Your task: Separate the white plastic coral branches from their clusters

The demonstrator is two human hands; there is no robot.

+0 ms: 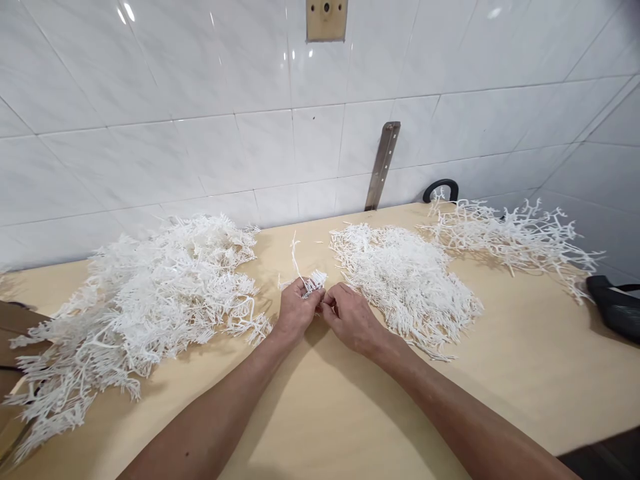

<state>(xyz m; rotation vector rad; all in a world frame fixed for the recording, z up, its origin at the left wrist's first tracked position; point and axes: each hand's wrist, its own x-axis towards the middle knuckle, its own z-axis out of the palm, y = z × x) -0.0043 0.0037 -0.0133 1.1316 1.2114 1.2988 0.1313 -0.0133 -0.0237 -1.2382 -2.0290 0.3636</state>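
My left hand [297, 305] is closed round a white branched piece [315, 283] that looks like a plastic sprue, with a row of thin prongs on it. A thin bare stem [295, 252] of it sticks up past the fingers. Right beside it, my right hand [349, 313] has thumb and forefinger pinched together at the lower end of that piece; what lies between those fingertips is hidden. To the left spreads a large heap of branched white pieces [165, 293] thick with prongs. Close to my right hand lies a pile of loose short white sticks [405, 280].
Bare, forked white stems [510, 233] form a tangle at the far right. Near it are a black curved handle [441, 189] and a black object [613, 307]. A metal strip [383, 165] leans against the tiled wall [200, 160]. A brown cardboard box [17, 340] stands at the left edge.
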